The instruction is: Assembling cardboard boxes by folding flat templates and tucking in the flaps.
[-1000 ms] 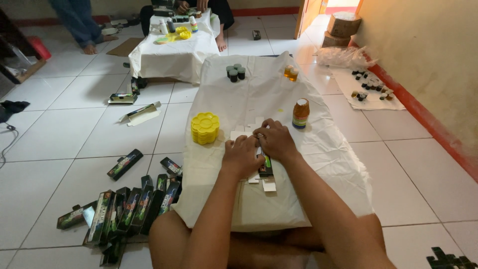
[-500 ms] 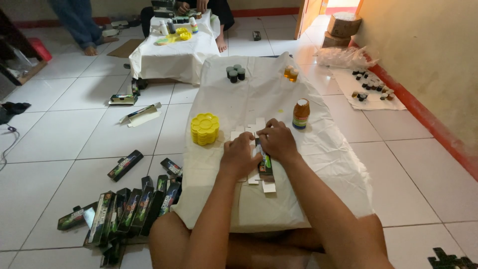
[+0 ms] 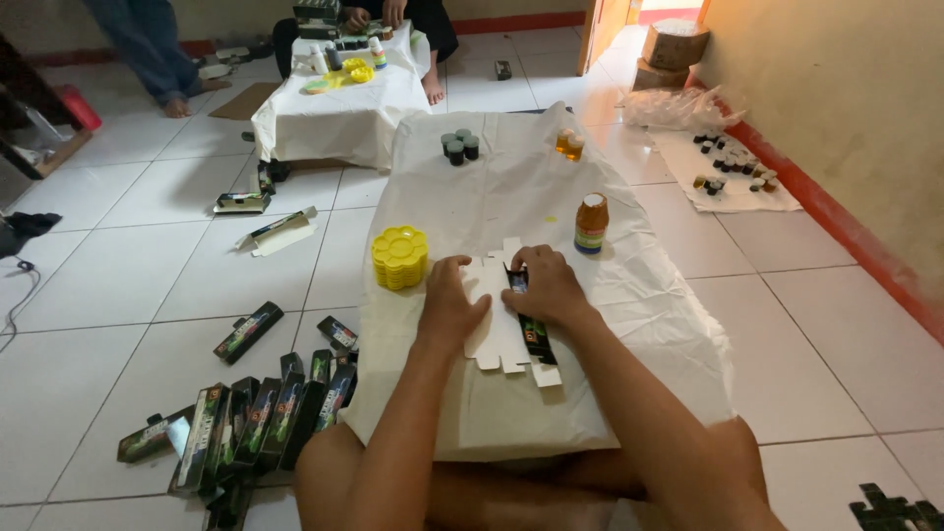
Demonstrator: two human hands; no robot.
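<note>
A flat, unfolded carton blank point(image 3: 503, 334), white inside with a dark printed strip, lies on a low table covered with white cloth point(image 3: 629, 295). My left hand point(image 3: 450, 300) presses down on its left part. My right hand point(image 3: 547, 285) grips its upper right edge, fingers curled over the dark strip. A yellow flower-shaped stack of lids point(image 3: 399, 258) stands just left of my left hand. An amber bottle with an orange cap point(image 3: 591, 223) stands upright just beyond my right hand.
Dark bottles point(image 3: 458, 147) and two small amber jars point(image 3: 569, 145) stand at the table's far end. Folded dark cartons point(image 3: 258, 418) lie piled on the tiled floor at my left. Another cloth-covered table point(image 3: 339, 108) with a seated person stands beyond; small bottles point(image 3: 730, 170) lie by the right wall.
My hands have spread the carton blank flatter on the cloth; my left hand slid slightly left and down over it. Nothing else moved.
</note>
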